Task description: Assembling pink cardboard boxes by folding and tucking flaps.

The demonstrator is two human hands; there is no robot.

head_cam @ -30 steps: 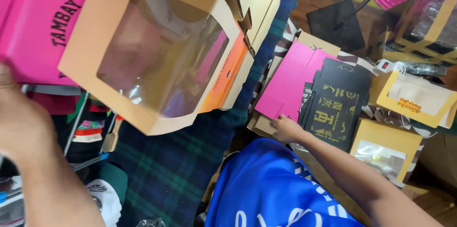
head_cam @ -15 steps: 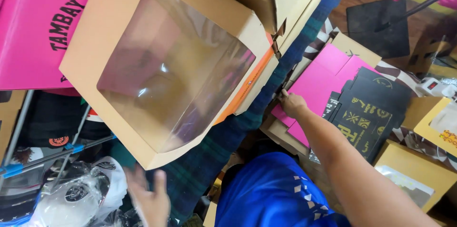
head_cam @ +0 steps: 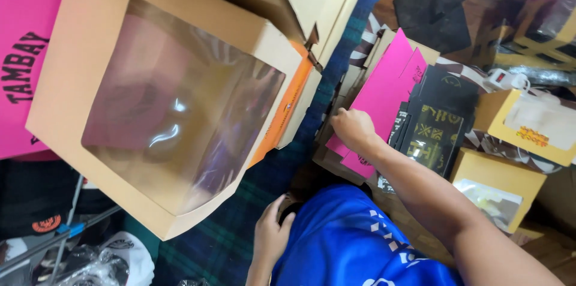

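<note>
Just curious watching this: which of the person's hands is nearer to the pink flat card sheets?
The right hand: it rests on the edge of the pink flat card sheets. The left hand is well below them, by the blue cloth.

I see my right hand (head_cam: 353,129) resting on the near edge of a flat pink cardboard sheet (head_cam: 384,91), beside black patterned flat boxes (head_cam: 433,123). My left hand (head_cam: 271,235) lies on the dark green plaid cloth (head_cam: 240,214) below a large brown cardboard box with a clear plastic window (head_cam: 162,100).

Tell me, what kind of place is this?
Probably a small packing or box-folding workspace: a brown cardboard box with a clear window, flat pink cardboard sheets and black patterned flat cartons lie piled together.
</note>
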